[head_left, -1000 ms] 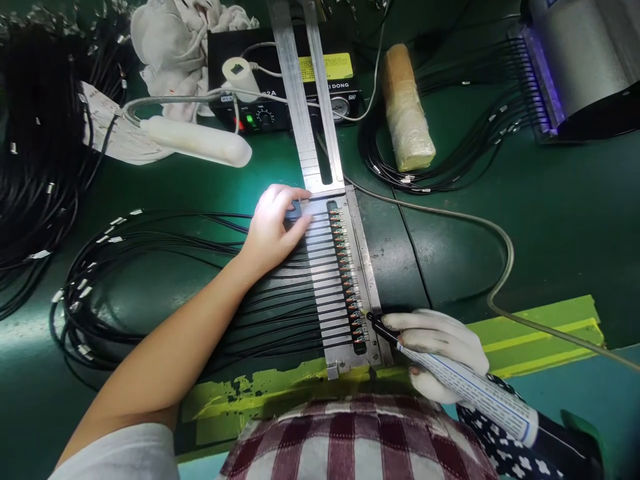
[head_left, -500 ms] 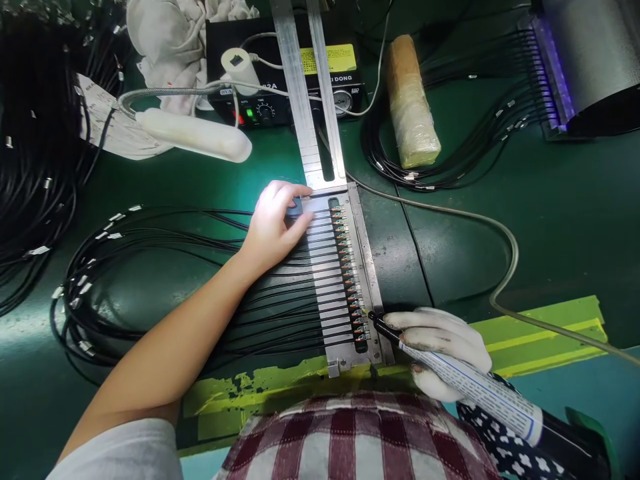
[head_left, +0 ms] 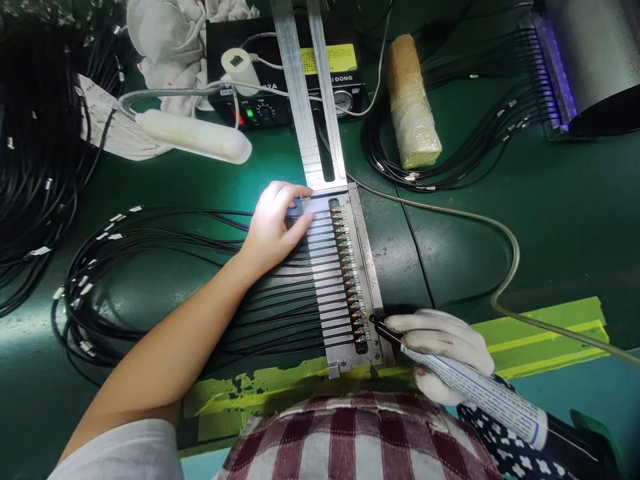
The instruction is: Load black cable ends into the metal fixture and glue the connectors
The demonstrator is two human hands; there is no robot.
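- Black cables (head_left: 67, 320) lie slotted across the metal jig (head_left: 363, 243), presumably for spacing.
- My left hand (head_left: 275, 227), thumb and forefinger spread, seemingly steadies its far end.
- My right hand (head_left: 447, 343), gloved, grips a tube (head_left: 475, 387) near the connectors (head_left: 346, 260), perhaps for aim.

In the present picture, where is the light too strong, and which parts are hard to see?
Head view: strong light, seemingly from the lamp, whitens part of the left hand; head view: the cable bundle at far left sinks into near-black; head view: the tube bears print too small to read.
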